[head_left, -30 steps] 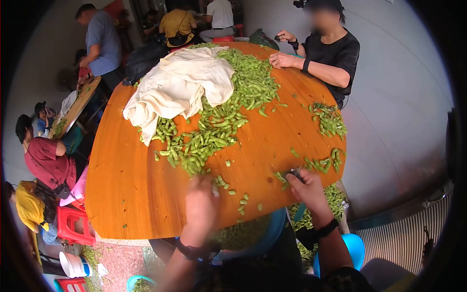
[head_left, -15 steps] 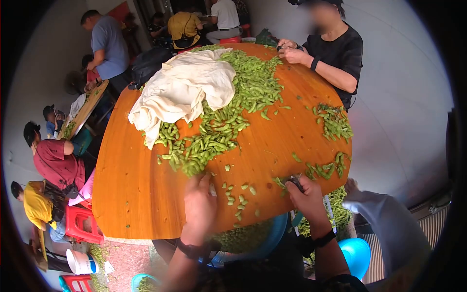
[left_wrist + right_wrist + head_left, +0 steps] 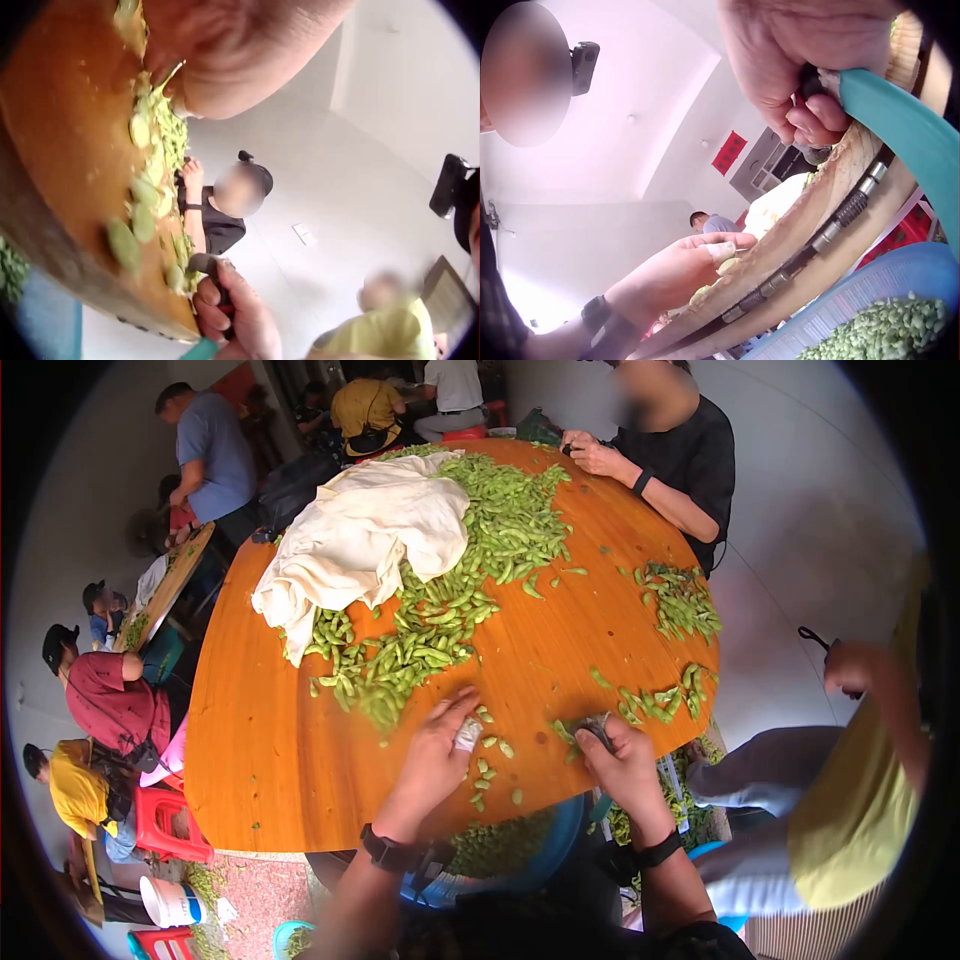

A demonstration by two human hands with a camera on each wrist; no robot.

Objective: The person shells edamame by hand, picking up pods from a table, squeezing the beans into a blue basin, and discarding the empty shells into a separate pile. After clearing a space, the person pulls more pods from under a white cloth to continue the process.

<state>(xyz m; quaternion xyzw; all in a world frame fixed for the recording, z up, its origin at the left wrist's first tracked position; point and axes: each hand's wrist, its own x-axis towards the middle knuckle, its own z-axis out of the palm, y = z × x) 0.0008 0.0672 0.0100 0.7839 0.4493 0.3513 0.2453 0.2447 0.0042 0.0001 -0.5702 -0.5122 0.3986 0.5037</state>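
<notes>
My left hand [image 3: 432,755], white tape on its thumb, reaches over the table just below a heap of green soybean pods [image 3: 430,650]. Its fingers are extended, the fingertips close to the wood; in the left wrist view a thin stem shows by them. Shelled beans [image 3: 505,749] lie beside it towards the table edge. My right hand [image 3: 622,755] grips a small dark-handled tool [image 3: 223,300] with a grey metal head [image 3: 201,262], near a pod at the right edge. A teal strip [image 3: 900,120] runs out from under that hand.
The round wooden table [image 3: 270,760] carries a cream cloth [image 3: 365,540] over the pods. Below its edge stands a blue basin [image 3: 930,259] of shelled beans. More pods [image 3: 680,600] lie at right. One person [image 3: 675,470] sits opposite; another in yellow [image 3: 850,820] stands at right.
My left hand has moved forward and to the right, beside the loose beans. My right hand keeps its grip on the tool. A person in yellow has come into view at right.
</notes>
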